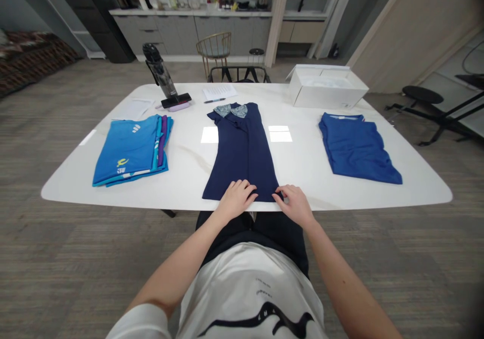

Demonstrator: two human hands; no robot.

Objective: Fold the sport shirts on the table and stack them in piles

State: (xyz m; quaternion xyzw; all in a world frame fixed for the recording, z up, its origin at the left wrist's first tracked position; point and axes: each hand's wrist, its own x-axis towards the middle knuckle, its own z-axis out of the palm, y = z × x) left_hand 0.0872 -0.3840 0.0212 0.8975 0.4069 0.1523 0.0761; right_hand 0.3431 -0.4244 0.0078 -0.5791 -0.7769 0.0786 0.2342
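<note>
Two hands apart: your L hand lies flat, R hand has its fingertips at the hem of the navy knit dress, lying straight on the glossy white marble table. Folded jersey stack on L, soft blue tee on R, white cardboard box further back.

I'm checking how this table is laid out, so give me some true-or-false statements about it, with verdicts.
1. The left hand rests on the hem of the navy collared dress. True.
2. The right hand holds a pen. False: it is at the dress's lower edge, and the pen lies on the table beside a sheet of paper.
3. The white cardboard box stands open. True.
4. The stack of folded turquoise sports shirts lies to the right of the dress in view. False: it lies to the left, and a folded blue shirt lies to the right.
</note>
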